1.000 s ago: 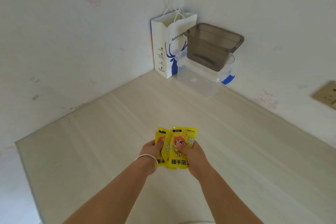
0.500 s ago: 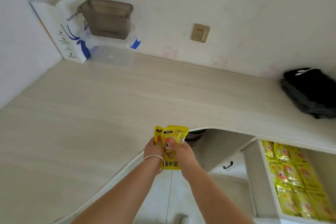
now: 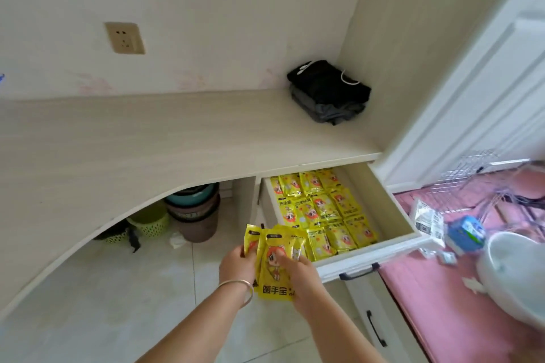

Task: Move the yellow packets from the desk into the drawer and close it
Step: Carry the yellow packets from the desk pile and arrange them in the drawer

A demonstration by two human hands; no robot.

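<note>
Both forearms reach forward side by side, bare. The left hand [image 3: 237, 264], a bangle at its wrist, and the right hand [image 3: 298, 272] are closed together on a bunch of yellow packets [image 3: 272, 262], fingers curled, thumbs on top.

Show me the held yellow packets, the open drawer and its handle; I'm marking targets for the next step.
held yellow packets [image 3: 272, 262]: head view, printed front of the top packet.
open drawer [image 3: 383, 200]: head view, its right inner wall.
drawer handle [image 3: 359, 272]: head view, middle of the dark bar.
</note>
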